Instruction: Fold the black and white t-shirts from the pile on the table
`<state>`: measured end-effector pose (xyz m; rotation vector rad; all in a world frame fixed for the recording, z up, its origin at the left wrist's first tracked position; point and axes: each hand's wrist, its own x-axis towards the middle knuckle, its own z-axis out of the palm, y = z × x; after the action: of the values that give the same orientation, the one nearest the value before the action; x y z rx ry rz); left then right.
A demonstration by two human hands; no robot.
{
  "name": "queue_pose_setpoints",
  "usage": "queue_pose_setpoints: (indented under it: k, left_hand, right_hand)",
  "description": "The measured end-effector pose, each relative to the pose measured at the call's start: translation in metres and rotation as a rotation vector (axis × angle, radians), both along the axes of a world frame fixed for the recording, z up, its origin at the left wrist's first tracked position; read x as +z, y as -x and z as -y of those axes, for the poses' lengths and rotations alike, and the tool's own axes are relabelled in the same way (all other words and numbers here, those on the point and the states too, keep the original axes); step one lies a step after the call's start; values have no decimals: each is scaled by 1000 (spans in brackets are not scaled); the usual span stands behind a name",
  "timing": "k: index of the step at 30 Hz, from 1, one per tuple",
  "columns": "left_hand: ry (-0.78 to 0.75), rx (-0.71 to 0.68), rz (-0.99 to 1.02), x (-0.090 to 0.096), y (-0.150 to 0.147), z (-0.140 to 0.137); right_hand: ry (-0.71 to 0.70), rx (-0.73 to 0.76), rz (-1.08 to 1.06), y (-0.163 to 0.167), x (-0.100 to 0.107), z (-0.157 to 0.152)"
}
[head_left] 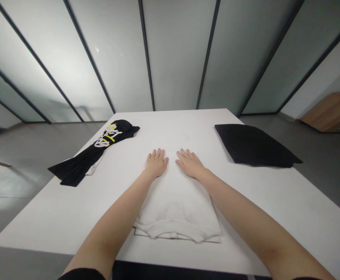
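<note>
A white shirt (177,198) lies folded into a narrow shape in front of me, its neckline towards the table's near edge. Under the neckline a thin dark edge shows; what it belongs to I cannot make out. At the far end of the shirt my left hand (156,162) rests flat, palm down, fingers stretched out. My right hand (190,163) lies flat beside it, fingers pointing away from me. Neither hand grips anything. Parts of the shirt's sides are hidden by my forearms.
On the white table (170,128), a black garment (82,161) with a white and yellow print lies rumpled at the left, overhanging the edge. A flat black cloth (251,146) lies at the right. Frosted glass panels (176,54) stand behind; a wooden cabinet (332,112) is far right.
</note>
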<state>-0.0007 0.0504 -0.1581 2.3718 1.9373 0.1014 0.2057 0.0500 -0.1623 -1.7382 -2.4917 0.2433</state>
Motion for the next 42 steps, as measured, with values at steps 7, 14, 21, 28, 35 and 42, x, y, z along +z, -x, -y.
queue_pose_setpoints:
  k: [7, 14, 21, 28, 35, 42]
  left_hand:
    - [-13, 152, 27, 2, 22, -13]
    - [-155, -36, 9, 5, 27, -7]
    - [30, -521, 49, 15, 15, -1]
    - [244, -380, 44, 60, 16, 8]
    - [-36, -333, 297, 53, 13, 5]
    - [98, -441, 548, 25, 11, -9]
  right_hand:
    - [-41, -221, -20, -30, -12, -19]
    - [-207, -387, -188, -49, -13, -27]
    - [-208, -347, -490, -52, -12, -33]
    - [214, -189, -1317, -29, -2, -15]
    - [406, -1, -1482, -1, 5, 3]
    - [380, -73, -1390, -1, 0, -4]
